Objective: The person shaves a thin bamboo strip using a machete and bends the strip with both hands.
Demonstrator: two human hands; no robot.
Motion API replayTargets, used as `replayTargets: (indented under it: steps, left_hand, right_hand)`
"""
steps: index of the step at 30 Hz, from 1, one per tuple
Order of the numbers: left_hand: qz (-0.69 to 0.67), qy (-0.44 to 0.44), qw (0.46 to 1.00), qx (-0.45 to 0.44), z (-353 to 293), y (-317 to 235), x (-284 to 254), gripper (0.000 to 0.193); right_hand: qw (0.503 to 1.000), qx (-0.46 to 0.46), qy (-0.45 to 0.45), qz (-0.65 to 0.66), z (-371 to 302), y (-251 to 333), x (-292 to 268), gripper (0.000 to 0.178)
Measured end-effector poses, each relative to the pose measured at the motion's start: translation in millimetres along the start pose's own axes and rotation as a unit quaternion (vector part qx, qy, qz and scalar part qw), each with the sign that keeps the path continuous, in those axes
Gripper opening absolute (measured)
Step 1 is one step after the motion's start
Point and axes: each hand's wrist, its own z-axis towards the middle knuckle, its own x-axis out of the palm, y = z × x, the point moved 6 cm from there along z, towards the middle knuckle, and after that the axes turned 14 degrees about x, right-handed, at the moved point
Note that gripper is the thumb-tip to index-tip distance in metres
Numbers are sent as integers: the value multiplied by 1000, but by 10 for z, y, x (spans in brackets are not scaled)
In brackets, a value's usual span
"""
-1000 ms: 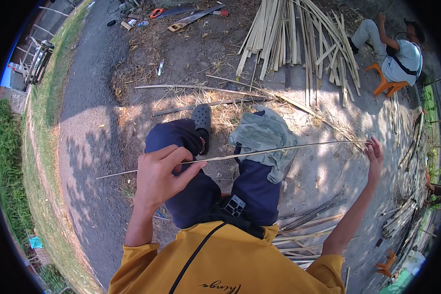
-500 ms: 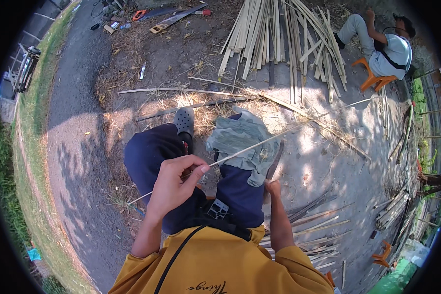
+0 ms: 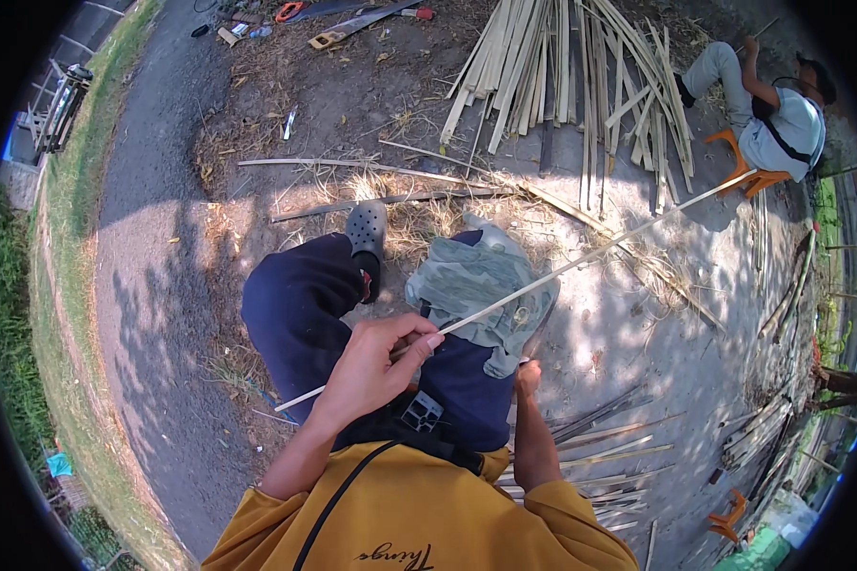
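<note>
My left hand [image 3: 376, 369] is closed around a long, thin, pale wooden strip [image 3: 581, 261], pinching it between thumb and fingers above my lap. The strip slants from beside my left knee up across the right knee toward the far right. A grey-green camouflage cloth [image 3: 481, 281] lies draped over my right knee, under the strip. Beside my right thigh, just below the cloth, my right hand [image 3: 528, 378] is closed in a fist. What it grips is mostly hidden by the thigh and cannot be made out.
A large pile of pale strips [image 3: 519, 81] lies ahead, with a handsaw [image 3: 362, 26] to its left. More strips [image 3: 609, 457] lie by my right arm. Shavings [image 3: 362, 186] litter the ground. Another person [image 3: 776, 124] sits on an orange stool [image 3: 733, 157] at far right.
My left hand has shifted right, toward the right knee, with the strip still in it. The strip now shows a broader face. My right fist has moved slightly nearer to me.
</note>
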Motion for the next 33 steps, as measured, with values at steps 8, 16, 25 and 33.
replayTargets:
  steps: [8,16,25,33]
  left_hand:
    - [-20,-11,999,35,5,85,68,13]
    - [-42,11,999,18,61,132,152,14]
    - [-72,-39,996,30,17,392,267,14]
    - [-60,-90,993,45,-15,391,319,14]
  right_hand:
    - [963,-13,60,262,44,-144,-325,48]
    - [859,79,50,504,-589,-201,-1454,51]
    - [826,-228,26,515,-1616,1233,-3184,50]
    - [869,-476,-21,135,-2534,2438,-3157,48]
